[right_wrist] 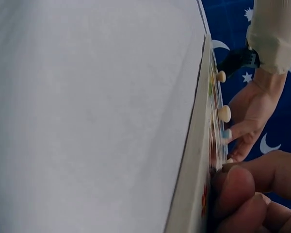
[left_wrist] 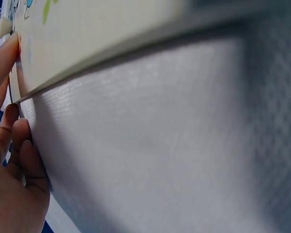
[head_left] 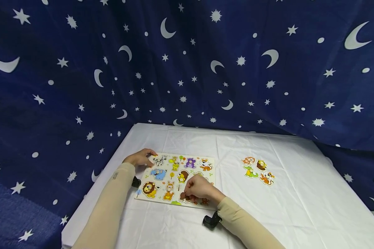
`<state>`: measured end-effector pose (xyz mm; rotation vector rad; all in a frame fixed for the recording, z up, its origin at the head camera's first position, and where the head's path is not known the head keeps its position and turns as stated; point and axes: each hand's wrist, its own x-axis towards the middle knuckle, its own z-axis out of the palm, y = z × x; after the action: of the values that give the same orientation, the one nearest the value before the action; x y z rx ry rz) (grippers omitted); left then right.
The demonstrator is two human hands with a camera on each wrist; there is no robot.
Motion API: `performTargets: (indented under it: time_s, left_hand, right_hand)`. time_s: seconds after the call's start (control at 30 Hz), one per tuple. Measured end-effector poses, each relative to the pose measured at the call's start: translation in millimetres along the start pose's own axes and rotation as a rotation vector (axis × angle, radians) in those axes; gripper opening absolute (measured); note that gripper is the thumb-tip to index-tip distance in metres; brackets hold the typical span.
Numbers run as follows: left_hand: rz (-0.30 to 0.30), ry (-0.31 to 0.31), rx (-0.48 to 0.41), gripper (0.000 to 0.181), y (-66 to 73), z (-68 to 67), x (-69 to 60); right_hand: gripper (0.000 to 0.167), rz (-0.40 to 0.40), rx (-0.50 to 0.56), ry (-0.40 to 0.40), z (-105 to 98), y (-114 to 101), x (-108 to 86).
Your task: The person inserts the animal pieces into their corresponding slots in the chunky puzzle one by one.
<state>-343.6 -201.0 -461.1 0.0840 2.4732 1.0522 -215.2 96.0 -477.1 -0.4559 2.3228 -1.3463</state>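
Note:
A wooden knob puzzle board (head_left: pixel 165 184) with cartoon animals lies on the table. My left hand (head_left: pixel 140 158) holds its far left corner, thumb on the top face and fingers at the edge, as the left wrist view also shows. Over the near right part, my right hand (head_left: pixel 201 188) pinches a brown animal puzzle piece (head_left: pixel 184 197) in the bottom row; the fingertips cover its knob. Pale knobs (right_wrist: pixel 224 113) stand up from other pieces in the right wrist view. The lion piece (head_left: pixel 149 189) and blue elephant (head_left: pixel 158 174) sit in the board.
Right of the board lie loose puzzle pieces: an orange animal (head_left: pixel 248 160), a hedgehog (head_left: pixel 261 165), a green crocodile (head_left: pixel 250 172) and a tiger (head_left: pixel 267 178). A white cloth (head_left: pixel 299 200) covers the table. Behind it hangs a dark blue curtain (head_left: pixel 199 45) with moons and stars.

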Motion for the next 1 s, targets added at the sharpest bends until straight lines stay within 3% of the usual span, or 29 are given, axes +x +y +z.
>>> performTargets:
  time_s: [0.23, 0.47, 0.87, 1.0]
  left_hand:
    - [-0.018, 0.01, -0.012, 0.049, -3.4, -0.9, 0.1]
    - [0.058, -0.009, -0.029, 0.05, -3.7, -0.2, 2.1]
    - [0.013, 0.0, -0.025, 0.048, -0.2, -2.2, 0.7]
    - [0.024, -0.007, -0.007, 0.048, -2.1, -0.9, 2.7]
  right_hand:
    - [0.007, -0.008, 0.054, -0.027, -1.5, 0.9, -0.7]
    - [0.006, -0.004, 0.111, -0.029, -6.7, 3.5, -5.0]
    - [0.014, 0.002, 0.204, -0.017, -32.7, 19.8, -17.4]
    - [0.019, 0.017, 0.224, -0.01, -42.5, 23.5, -22.3]
